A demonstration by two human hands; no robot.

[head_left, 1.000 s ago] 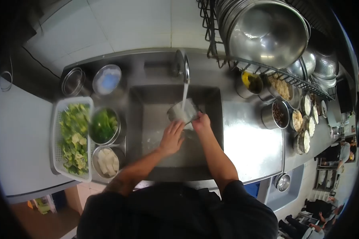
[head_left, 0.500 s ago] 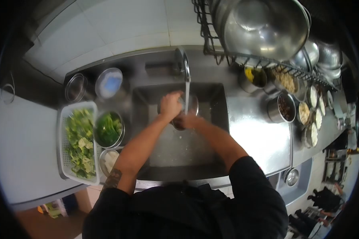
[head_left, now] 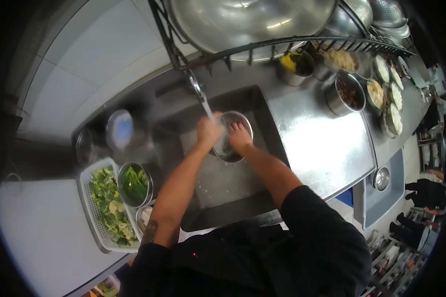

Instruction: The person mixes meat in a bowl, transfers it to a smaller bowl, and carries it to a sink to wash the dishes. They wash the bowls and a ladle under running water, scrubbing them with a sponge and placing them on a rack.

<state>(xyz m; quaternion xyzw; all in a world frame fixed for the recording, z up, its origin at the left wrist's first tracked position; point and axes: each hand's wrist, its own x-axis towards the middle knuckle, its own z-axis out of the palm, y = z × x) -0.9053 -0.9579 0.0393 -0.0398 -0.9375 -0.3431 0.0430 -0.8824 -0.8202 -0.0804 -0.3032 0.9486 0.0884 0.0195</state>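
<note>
A round metal bowl (head_left: 228, 152) is in the sink (head_left: 218, 183), with water running from the tap (head_left: 195, 85) beside and into it. My left hand (head_left: 210, 130) is at the bowl's left rim, under the stream, its fingers curled around the edge. Inside the bowl on the right lies my right hand (head_left: 240, 136), fingers spread and pointing away from me. The bowl's contents are blurred by the water.
Left of the sink are a white basket (head_left: 88, 198) of chopped greens and a bowl of green leaves (head_left: 135, 184). A black rack (head_left: 262, 45) with large metal bowls overhangs the back. Food pots (head_left: 346, 95) line the right counter. People (head_left: 426, 193) stand far right.
The view has turned and shifted. The bowl now shows more fully, and my right hand, blurred before, is spread inside it. My left hand stays near the stream.
</note>
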